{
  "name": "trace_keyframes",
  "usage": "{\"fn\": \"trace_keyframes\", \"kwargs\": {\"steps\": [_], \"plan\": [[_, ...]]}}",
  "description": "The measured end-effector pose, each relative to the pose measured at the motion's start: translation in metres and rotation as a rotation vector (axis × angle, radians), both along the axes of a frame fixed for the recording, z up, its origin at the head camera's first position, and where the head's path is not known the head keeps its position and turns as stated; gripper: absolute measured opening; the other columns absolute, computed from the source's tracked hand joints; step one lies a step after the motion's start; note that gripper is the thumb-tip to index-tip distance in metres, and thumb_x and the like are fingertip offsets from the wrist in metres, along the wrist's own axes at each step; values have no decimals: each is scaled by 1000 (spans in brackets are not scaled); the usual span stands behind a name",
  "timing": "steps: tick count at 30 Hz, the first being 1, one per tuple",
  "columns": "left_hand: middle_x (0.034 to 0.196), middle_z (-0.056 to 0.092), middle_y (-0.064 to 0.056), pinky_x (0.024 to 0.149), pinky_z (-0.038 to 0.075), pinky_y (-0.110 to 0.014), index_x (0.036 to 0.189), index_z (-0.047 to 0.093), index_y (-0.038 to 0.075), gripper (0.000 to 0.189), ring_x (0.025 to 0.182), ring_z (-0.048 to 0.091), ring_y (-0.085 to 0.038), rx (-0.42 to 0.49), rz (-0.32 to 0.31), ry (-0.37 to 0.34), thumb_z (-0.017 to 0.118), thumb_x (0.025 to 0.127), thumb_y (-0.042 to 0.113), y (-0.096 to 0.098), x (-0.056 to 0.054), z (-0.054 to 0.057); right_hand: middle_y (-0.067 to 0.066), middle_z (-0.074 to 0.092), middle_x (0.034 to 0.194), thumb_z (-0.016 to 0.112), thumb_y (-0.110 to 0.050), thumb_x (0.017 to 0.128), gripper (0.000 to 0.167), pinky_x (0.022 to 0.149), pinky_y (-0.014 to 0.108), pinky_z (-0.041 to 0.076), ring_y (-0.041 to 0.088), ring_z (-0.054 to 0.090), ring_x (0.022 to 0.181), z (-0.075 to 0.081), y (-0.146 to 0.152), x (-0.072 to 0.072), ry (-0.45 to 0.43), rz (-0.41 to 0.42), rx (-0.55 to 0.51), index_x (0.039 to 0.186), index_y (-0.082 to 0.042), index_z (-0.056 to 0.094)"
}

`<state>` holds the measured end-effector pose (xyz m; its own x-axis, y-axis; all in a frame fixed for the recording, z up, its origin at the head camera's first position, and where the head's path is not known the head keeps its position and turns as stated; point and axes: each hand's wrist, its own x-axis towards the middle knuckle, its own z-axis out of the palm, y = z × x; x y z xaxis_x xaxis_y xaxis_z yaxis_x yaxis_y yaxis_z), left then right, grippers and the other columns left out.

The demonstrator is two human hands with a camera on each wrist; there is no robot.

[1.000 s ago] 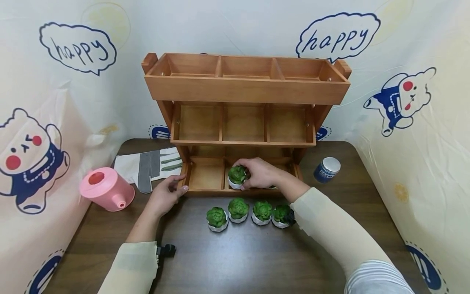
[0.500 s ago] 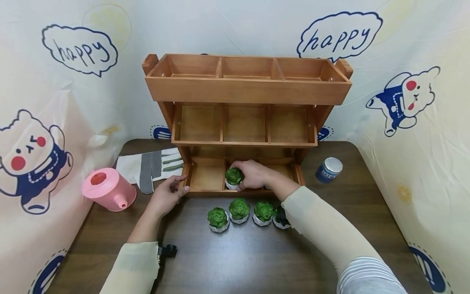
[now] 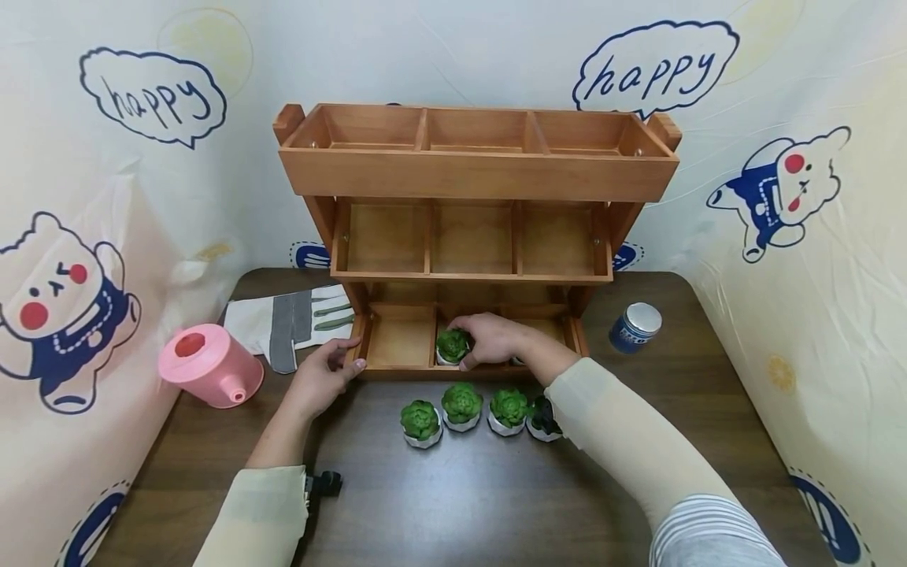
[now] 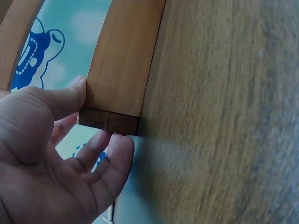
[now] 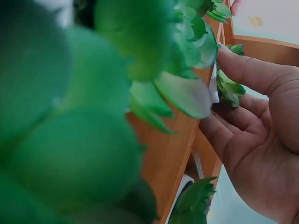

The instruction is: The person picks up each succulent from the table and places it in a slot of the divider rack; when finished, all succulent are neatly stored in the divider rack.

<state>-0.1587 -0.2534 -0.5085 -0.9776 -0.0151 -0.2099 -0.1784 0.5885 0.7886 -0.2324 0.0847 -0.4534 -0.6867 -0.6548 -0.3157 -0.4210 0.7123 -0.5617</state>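
My right hand [image 3: 496,339] holds a small green succulent [image 3: 452,345] in a white pot, low inside the middle compartment of the bottom tier of a wooden three-tier shelf [image 3: 478,175]. In the right wrist view, thumb and fingers lie on either side of this plant [image 5: 229,88], partly hidden by blurred leaves in front. My left hand [image 3: 324,379] grips the left end of the bottom tier; the left wrist view shows the thumb on the wooden edge [image 4: 119,70] and fingers round its end. Several more potted succulents [image 3: 461,403] stand in a row before the shelf.
A pink watering can [image 3: 209,366] and a white and grey glove [image 3: 283,323] lie left of the shelf. A blue jar with a white lid [image 3: 634,327] stands on the right. Another succulent [image 5: 194,200] sits in the bottom tier's right compartment, mostly hidden by my arm in the head view.
My right hand has shifted slightly left, and the succulent has gone down into the middle compartment. My left hand keeps its grip on the shelf end.
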Motion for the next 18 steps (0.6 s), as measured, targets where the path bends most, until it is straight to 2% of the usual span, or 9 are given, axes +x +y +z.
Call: {"fn": "trace_keyframes", "kwargs": {"steps": [5,11,18], "plan": [[111,58,-16,68,55,-36,145,60,21,49,81,59,-28,1,-5,8,73,99,32,1,0,0,12,55,148,83,-25,90,80,111,46,43,28,53,134,2,6,3,-33,-30,-29,157,-10,43],[112,59,-16,68,54,-35,146,59,20,49,78,60,-26,-3,-7,13,72,100,32,1,0,0,16,56,147,80,-21,92,86,107,44,48,30,58,131,3,15,6,-99,-58,-106,161,-6,32],[110,58,-16,66,55,-34,145,60,20,48,77,61,-26,-3,-10,18,72,100,32,1,1,0,19,54,148,79,-19,93,84,108,43,48,32,58,132,9,27,11,-137,-57,-176,161,-4,32]]}}
